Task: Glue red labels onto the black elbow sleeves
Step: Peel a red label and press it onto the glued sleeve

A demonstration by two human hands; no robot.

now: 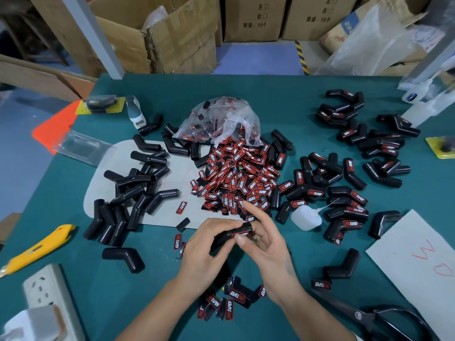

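Note:
My left hand (204, 252) grips a black elbow sleeve (227, 237) just above the green table, near its front middle. My right hand (264, 244) holds the sleeve's far end, and its thumb presses a red label (240, 234) onto the sleeve. A big heap of loose red labels (236, 178) lies just beyond my hands, spilling from a clear plastic bag (219, 119). Bare black sleeves (133, 188) are piled at the left. Sleeves with labels on them (344, 193) lie at the right. A small white glue bottle (306, 217) lies on its side right of my hands.
A yellow utility knife (39, 249) and a white power strip (46, 299) sit at the front left. Black scissors (374, 318) and a grey sheet (418, 262) lie at the front right. A few labelled sleeves (229, 301) rest between my forearms. Cardboard boxes (172, 33) stand behind the table.

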